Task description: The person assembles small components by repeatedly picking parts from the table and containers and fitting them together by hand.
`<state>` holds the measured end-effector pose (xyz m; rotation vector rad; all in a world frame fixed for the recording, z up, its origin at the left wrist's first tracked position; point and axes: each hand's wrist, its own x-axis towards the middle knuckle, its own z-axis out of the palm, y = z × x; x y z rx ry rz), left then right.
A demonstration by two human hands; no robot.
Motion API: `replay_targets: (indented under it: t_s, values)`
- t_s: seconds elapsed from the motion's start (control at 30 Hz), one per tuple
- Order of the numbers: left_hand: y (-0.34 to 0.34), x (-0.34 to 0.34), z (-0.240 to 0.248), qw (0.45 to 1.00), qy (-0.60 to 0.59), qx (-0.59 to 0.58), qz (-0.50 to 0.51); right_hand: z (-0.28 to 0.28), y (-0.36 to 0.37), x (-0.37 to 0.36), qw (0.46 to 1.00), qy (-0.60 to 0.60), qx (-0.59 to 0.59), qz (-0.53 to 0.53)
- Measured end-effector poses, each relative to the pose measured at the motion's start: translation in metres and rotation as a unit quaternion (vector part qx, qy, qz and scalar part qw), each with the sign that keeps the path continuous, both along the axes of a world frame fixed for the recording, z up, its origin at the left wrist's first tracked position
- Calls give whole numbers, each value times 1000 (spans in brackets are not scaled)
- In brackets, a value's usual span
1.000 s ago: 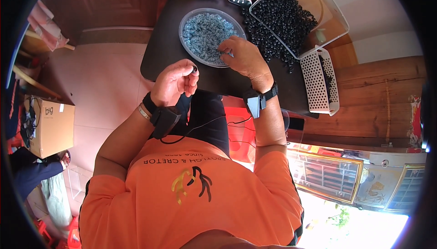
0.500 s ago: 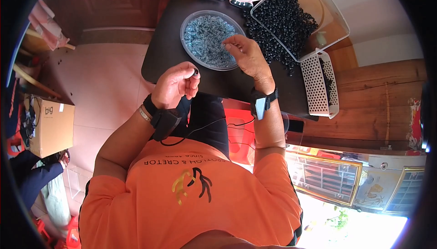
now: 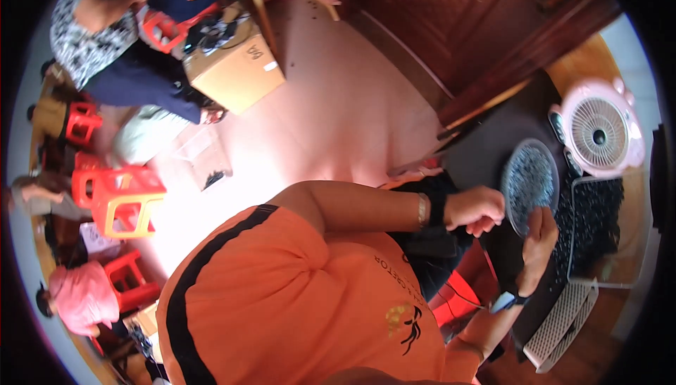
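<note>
My left hand (image 3: 475,209) is closed, thumb against curled fingers, just left of a round, clear-rimmed tub (image 3: 505,188). Whatever it pinches does not show. Many small bluish clear rings (image 3: 529,177) fill the tub. At the tub's near edge, my right hand (image 3: 539,238) has its thumb and fingers pressed together; anything between them is too small and blurred to name. Past the tub, a heap of small black ring-shaped pieces (image 3: 595,223) lies on the dark table (image 3: 486,149), partly within a clear open-sided box.
A pink fan (image 3: 598,135) stands behind the tub, and a white perforated basket (image 3: 561,325) at the table's right. A wooden door (image 3: 451,26) is beyond. Left on the floor are a cardboard box (image 3: 236,68), red stools (image 3: 127,195) and several other people.
The view has swung left, so the table now sits at the right. Both hands stay by the tub, fingers closed. The black ring-shaped piece seen in my left hand no longer shows.
</note>
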<state>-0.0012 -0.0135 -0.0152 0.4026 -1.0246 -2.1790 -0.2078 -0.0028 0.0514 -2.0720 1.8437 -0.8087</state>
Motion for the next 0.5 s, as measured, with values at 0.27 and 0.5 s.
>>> replay_targets:
  t_s: [0.27, 0.5]
  values:
    - [-10, -5, 26, 958, -121, -241, 97, 0, -9, 3, 998, -51, 21, -6]
    - [-19, -26, 41, 860, -153, -437, 216, 9, -3, 18, 973, -226, 51, 15]
